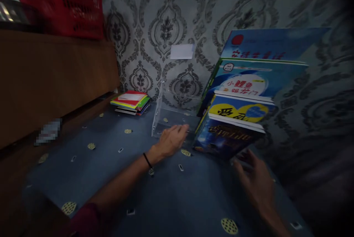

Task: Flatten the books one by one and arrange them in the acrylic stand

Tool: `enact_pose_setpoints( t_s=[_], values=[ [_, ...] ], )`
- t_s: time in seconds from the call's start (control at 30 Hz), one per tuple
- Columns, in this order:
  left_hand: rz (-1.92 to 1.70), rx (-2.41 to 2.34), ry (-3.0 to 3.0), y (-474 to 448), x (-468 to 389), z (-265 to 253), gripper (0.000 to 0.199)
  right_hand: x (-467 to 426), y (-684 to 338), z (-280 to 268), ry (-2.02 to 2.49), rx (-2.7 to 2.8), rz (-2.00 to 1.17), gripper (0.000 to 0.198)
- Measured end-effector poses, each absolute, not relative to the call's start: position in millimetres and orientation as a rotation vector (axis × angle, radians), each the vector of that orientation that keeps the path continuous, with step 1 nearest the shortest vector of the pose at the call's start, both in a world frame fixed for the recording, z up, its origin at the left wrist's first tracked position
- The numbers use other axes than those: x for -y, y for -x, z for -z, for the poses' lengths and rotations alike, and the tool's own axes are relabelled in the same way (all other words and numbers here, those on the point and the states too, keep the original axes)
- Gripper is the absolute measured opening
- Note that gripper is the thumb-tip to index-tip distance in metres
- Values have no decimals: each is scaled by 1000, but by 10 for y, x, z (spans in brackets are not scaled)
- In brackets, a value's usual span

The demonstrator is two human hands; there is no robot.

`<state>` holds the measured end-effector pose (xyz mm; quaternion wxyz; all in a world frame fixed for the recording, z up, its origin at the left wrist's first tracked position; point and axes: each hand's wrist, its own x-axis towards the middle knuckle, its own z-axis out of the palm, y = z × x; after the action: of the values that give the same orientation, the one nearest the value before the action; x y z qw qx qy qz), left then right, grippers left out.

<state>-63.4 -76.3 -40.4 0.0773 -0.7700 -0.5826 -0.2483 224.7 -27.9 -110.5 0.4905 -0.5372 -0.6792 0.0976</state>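
Note:
A clear plastic book rack (155, 122) stands against the wall, its right part filled with upright, leaning picture books in steps. At the front is a dark blue book (218, 141), behind it a blue and yellow book (229, 110), then a light blue book (246, 82) and a taller blue book (257, 43). My left hand (171, 140) reaches over the rack's front, left of the books, fingers stretched and holding nothing visible. Beside the lower right corner of the dark blue book is my right hand (256, 180), fingers apart; whether it touches the book is unclear.
A low stack of colourful booklets (129, 100) lies left of the rack. Blue patterned cloth (110, 178) covers the table. Along the left runs a wooden cabinet (55, 78) bearing a red plastic basket (83, 8). A white label (181, 51) shows against the patterned wallpaper.

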Motion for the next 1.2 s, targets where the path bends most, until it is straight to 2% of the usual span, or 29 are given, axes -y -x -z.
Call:
enact_pose_setpoints(
  t_s=[0.1, 0.23, 0.37, 0.43, 0.8, 1.2],
  values=[
    [806, 1827, 2069, 1268, 836, 434, 26, 516, -2173, 1210, 1294, 1650, -230, 65],
    [687, 2129, 1643, 2163, 799, 378, 31, 859, -1974, 1292, 1158, 1813, -325, 45],
    [329, 2294, 1571, 2800, 603, 268, 55, 1101, -1691, 1352, 1009, 1966, -386, 34],
    [254, 2292, 1660, 2999, 472, 212, 58, 1175, -1576, 1390, 972, 2013, -410, 34],
    [-74, 2272, 1916, 3430, 69, 127, 44, 1199, -1528, 1427, 946, 2085, -562, 38],
    [-223, 2088, 2016, 3444, -41, 8, 36, 1186, -1516, 1339, 977, 2082, -577, 42]
  ],
)
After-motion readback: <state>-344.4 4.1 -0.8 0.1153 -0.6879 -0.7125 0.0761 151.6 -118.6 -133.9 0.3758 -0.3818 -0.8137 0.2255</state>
